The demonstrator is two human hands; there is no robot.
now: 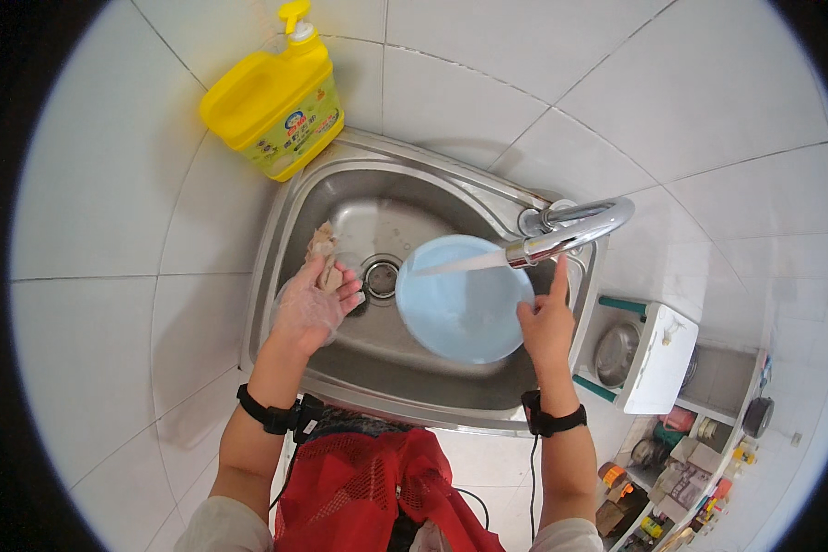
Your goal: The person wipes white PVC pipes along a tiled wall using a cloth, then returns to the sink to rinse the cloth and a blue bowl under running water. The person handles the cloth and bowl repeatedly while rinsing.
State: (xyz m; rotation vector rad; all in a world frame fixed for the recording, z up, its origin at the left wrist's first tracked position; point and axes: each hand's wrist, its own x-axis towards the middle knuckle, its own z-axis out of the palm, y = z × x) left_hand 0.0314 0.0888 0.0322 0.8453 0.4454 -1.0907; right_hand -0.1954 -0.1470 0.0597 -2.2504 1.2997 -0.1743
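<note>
My left hand (312, 303) is over the left side of a stainless steel sink (359, 183), palm up with fingers curled. It holds a crumpled brown scrap (324, 241), possibly paper, and thin clear plastic film (328, 317) clings about the palm. A light blue plastic basin (466, 331) stands in the sink, right of the drain (381, 279). Water runs into it from a chrome faucet (545, 248). My right hand (548, 324) is at the basin's right rim, index finger extended up to the spout, other fingers curled. Whether it grips the rim is unclear.
A yellow pump bottle (283, 110) of dish soap stands at the sink's back left corner against tiled walls. Right of the sink are a white stool (661, 359) with green legs, a metal bowl (617, 353) and a shelf (714, 407) of jars and packets.
</note>
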